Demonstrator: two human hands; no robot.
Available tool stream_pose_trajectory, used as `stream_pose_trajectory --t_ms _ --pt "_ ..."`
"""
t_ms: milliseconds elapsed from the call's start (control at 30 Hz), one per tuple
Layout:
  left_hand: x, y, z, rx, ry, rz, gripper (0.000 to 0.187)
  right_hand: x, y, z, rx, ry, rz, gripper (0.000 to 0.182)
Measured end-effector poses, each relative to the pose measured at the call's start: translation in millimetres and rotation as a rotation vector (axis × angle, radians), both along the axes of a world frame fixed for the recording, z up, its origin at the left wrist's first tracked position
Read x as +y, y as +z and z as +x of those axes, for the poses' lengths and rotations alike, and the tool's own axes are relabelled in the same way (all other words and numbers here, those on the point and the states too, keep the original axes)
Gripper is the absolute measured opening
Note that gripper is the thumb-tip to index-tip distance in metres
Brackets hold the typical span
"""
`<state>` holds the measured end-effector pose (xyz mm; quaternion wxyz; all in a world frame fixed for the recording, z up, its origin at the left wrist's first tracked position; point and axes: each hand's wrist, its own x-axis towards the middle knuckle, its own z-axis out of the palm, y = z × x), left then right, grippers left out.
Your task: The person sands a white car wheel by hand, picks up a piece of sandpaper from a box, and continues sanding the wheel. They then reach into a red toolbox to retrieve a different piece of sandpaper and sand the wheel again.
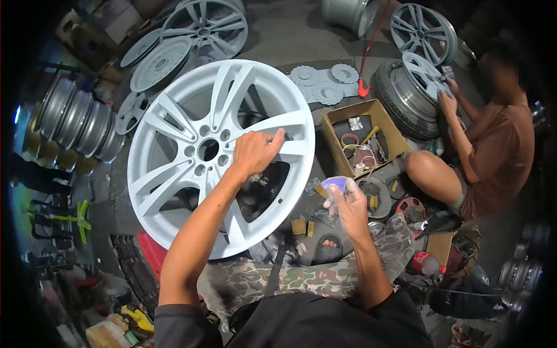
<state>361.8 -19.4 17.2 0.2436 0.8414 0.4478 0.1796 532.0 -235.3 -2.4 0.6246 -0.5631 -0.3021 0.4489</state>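
Note:
A large alloy wheel (293,124) in pale grey primer lies tilted before me, its spokes facing up. My left hand (255,152) is on a right-hand spoke beside the hub, fingers curled down over it and thumb extended. What lies under those fingers is hidden. Off the wheel's lower right edge, my right hand (350,209) pinches a purple round pad (335,184), probably a sanding disc. White dust coats the fingertips. Small yellowish abrasive pieces (299,227) lie below, near my sandalled foot (331,248).
A cardboard box (395,152) holds tape and small items. To the right, a seated person (493,145) handles another wheel (426,78) above a tyre (400,110). More wheels (203,32) stand behind. A cola bottle (428,263) lies at lower right.

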Motion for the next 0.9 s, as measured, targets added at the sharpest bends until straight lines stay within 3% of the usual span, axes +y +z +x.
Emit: stream_pose_trajectory --t_ms 267,367,433,467,500,600,900 --pt "2 3 -1 0.049 -0.017 -0.009 0.059 -12 14 -4 -0.018 -0.010 -0.043 0.021" --pt "1 2 -1 0.036 -0.003 0.022 0.059 -5 20 -5 -0.126 -0.017 0.068 0.021" --pt "0 0 -2 -0.002 0.008 0.048 0.064 9 31 3 -0.833 -0.037 0.324 0.019" --pt "-1 0 -2 -0.012 0.007 0.027 0.064 15 41 2 -0.934 -0.069 0.369 0.017" --pt "-1 1 -2 -0.022 0.003 0.009 0.064 18 42 2 -0.937 -0.067 0.375 0.017" --pt "1 1 -1 0.009 0.006 0.026 0.064 26 32 4 -0.430 -0.041 0.218 0.017" --pt "-1 6 -1 0.067 0.011 0.023 0.061 26 6 20 -0.190 0.017 0.132 0.019"
